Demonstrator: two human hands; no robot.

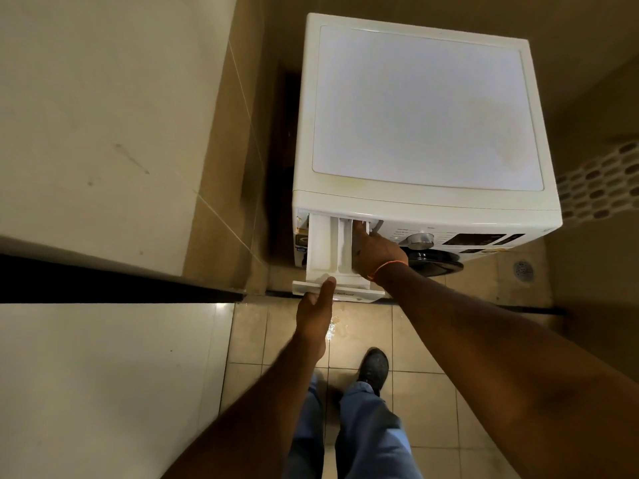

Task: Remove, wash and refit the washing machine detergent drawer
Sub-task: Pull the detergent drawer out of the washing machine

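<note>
Tan tiled floor [425, 402] with a wet patch, white washer [425, 108] up at 12 o'clock. Its soap drawer [323, 250] is pulled way out at the washer's front left corner. Left hand [316, 305] grips the drawer's front panel, thumb on top. Right hand [375, 250] reaches into the right compartment, fingers hidden, so can't tell its grip.

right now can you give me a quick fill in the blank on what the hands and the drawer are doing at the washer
1. The detergent drawer is pulled ____ of the washing machine.
2. The left hand holds the drawer's ____ panel.
3. The right hand reaches into the drawer's ____ end, near the machine.
4. The thread on the right wrist is ____.

Missing words: out; front; back; orange
</note>
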